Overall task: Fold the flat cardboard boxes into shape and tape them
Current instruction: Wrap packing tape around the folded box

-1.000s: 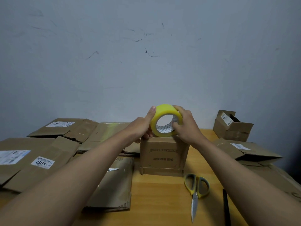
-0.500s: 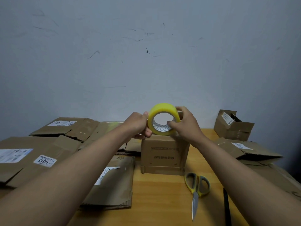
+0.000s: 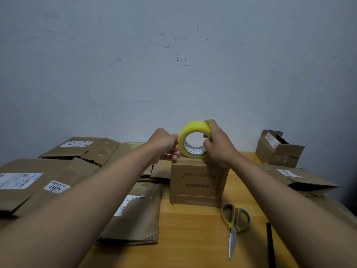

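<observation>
a: where's the tape now?

b: the yellow tape roll sits on edge on top of the folded box at the table's centre. the right hand grips it, thumb through the core, fingers curled over the top at 1 o'clock.

a: and the left?

b: the left hand has shifted. a second ago its thumb was raised against the roll's rim; now the fingers are bunched at the roll's 9 o'clock edge, pinching there. i'd guess at the loose tape end, though no strip is clear enough to be sure.

a: so what does that mean?

b: probably the search for the end is over and the pull-out is starting. the box is shaped but i see no tape on it yet. scissors lie at 5 o'clock from the box, flat cardboard at 8 o'clock, waiting.
</observation>
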